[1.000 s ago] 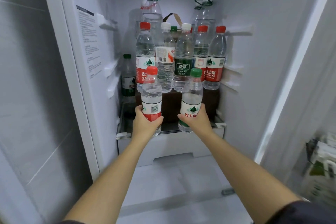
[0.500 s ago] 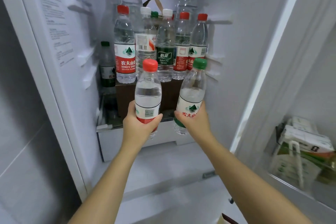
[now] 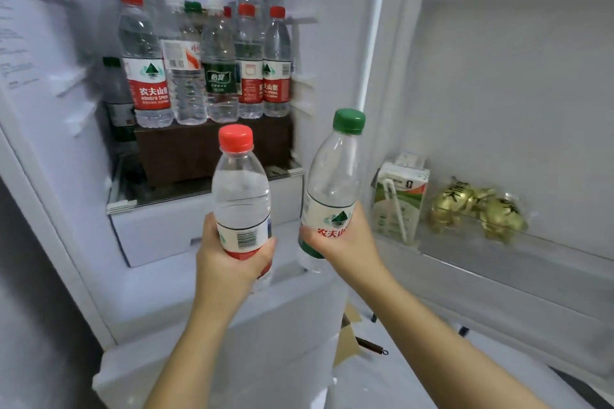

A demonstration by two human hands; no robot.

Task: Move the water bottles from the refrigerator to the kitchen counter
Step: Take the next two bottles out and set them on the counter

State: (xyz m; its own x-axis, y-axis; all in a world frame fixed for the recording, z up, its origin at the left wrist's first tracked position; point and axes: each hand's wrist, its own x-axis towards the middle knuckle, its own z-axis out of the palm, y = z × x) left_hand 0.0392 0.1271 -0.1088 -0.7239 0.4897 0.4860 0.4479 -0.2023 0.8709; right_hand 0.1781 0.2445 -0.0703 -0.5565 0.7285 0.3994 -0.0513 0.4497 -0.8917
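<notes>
a home kitchen, by the look of it: an open household refrigerator (image 3: 335, 53) fills the view. at eleven o'clock its shelf is crowded with upright water bottles (image 3: 151, 76); at three o'clock the door shelf (image 3: 564, 242) holds a drink carton (image 3: 400, 206) with a straw, beside a few gold-wrapped pieces (image 3: 478, 209).

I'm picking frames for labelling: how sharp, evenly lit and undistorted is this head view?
Head view: the red-capped bottle in the left hand and the green-capped bottle in the right hand are fairly sharp; the shelf bottles and side-wall print are motion-blurred; wide-angle optics bow the fridge frame; lighting is soft, without harsh glare.
</notes>
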